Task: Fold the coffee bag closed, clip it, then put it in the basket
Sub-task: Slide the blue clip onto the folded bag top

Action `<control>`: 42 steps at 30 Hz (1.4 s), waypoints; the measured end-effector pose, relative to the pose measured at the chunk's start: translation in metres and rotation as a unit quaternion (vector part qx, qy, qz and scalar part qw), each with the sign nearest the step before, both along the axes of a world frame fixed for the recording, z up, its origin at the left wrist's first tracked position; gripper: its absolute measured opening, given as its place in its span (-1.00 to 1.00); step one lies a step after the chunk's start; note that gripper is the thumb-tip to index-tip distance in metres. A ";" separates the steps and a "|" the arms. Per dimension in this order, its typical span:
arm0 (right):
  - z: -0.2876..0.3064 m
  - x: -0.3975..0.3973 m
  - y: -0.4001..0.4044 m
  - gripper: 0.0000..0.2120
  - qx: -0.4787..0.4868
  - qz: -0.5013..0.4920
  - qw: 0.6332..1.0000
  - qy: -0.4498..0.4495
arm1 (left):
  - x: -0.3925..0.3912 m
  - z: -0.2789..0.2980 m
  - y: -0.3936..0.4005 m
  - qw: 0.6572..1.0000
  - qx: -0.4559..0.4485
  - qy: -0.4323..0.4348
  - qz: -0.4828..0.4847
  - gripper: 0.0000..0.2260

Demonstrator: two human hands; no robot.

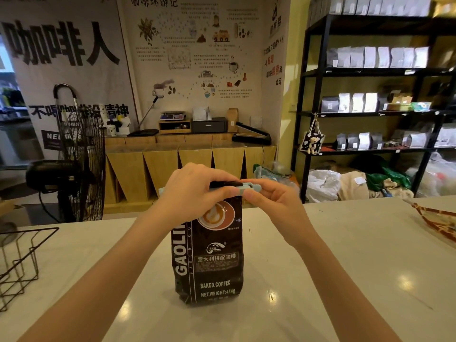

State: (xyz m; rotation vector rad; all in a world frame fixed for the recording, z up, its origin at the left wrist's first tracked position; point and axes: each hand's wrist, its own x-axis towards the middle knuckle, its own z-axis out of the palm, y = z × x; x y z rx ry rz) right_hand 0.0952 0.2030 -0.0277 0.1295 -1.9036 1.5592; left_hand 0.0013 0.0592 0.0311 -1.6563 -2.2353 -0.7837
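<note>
The fingers (pixel 249 195) of the right hand (pixel 274 206) are pressed together around the free end of the pale blue clip (pixel 249 188), thumb below and fingers above, as if to snap its latch. The fingers (pixel 223 192) of the left hand (pixel 195 193) curl down over the folded top of the coffee bag (pixel 209 255) and over the middle of the clip, so the fold itself is mostly hidden. I cannot tell if the latch is already locked.

To do this step well, I think the left hand should keep the fold flat and tight under the clip bar, while the right hand squeezes the end straight together, not at an angle, until it locks. The clip should lie across the whole width of the bag; its far end shows just past the left hand.

The bag stands upright on the white desk (pixel 345 255), in the middle. The wire basket (pixel 19 262) waits at the left edge of the desk, well apart from the bag.
</note>
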 end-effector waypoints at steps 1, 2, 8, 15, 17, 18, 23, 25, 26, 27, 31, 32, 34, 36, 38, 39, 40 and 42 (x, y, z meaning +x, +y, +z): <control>0.000 0.000 0.001 -0.80 0.003 0.001 1.000 -0.005 | 0.000 -0.001 0.000 1.000 0.001 0.004 0.002 -0.71; 0.000 0.000 0.001 -0.80 0.009 -0.003 1.000 -0.010 | -0.001 -0.001 0.001 1.000 0.001 0.008 0.006 -0.71; -0.004 -0.004 -0.002 -0.83 0.065 -0.072 0.995 -0.009 | -0.004 -0.002 0.005 0.999 -0.010 0.021 0.025 -0.71; -0.008 -0.010 -0.004 -0.82 0.022 -0.073 0.997 0.017 | -0.005 -0.004 0.004 1.000 0.004 0.019 0.013 -0.71; -0.009 -0.010 -0.004 -0.80 0.013 -0.073 0.997 0.020 | -0.005 -0.004 0.005 1.000 0.009 0.015 0.015 -0.72; -0.009 -0.010 -0.004 -0.80 0.012 -0.074 0.997 0.022 | -0.005 -0.004 0.005 1.000 0.011 0.012 0.017 -0.73; -0.010 -0.008 -0.007 -0.80 0.030 -0.104 0.994 0.036 | -0.006 -0.006 0.006 0.999 0.020 0.022 0.029 -0.74; -0.009 -0.008 -0.008 -0.75 0.033 -0.119 0.992 0.039 | -0.007 -0.008 0.008 0.999 0.027 0.034 0.031 -0.74; -0.010 -0.008 -0.009 -0.72 0.036 -0.126 0.990 0.041 | -0.008 -0.009 0.008 0.998 0.032 0.044 0.032 -0.74; -0.011 -0.008 -0.010 -0.69 0.039 -0.136 0.989 0.044 | -0.008 -0.010 0.009 0.997 0.040 0.056 0.034 -0.74; -0.017 -0.010 -0.015 -0.76 0.039 -0.161 0.985 0.056 | -0.010 -0.016 0.008 0.993 0.069 0.088 0.027 -0.68; -0.017 -0.011 -0.015 -0.76 0.037 -0.159 0.985 0.050 | -0.011 -0.016 0.008 0.993 0.071 0.092 0.024 -0.66; -0.016 -0.013 -0.014 -0.78 0.032 -0.147 0.988 0.033 | -0.015 -0.016 0.008 0.992 0.067 0.107 0.020 -0.64; -0.012 -0.013 -0.013 -0.82 0.021 -0.119 0.992 0.020 | -0.015 -0.015 0.008 0.990 0.050 0.131 0.025 -0.64; -0.011 -0.012 -0.011 -0.86 0.008 -0.091 0.996 0.009 | -0.016 -0.016 0.003 0.987 0.026 0.152 0.053 -0.53; -0.011 -0.012 -0.011 -0.87 0.001 -0.082 0.997 0.000 | -0.019 -0.018 -0.003 0.983 0.025 0.167 0.075 -0.45; -0.012 -0.012 -0.009 -0.87 -0.011 -0.072 0.997 -0.012 | -0.021 -0.020 -0.010 0.980 0.043 0.174 0.091 -0.38; -0.015 -0.013 -0.008 -0.86 -0.054 -0.034 0.997 -0.039 | -0.027 -0.029 -0.026 0.986 0.108 0.077 0.103 -0.27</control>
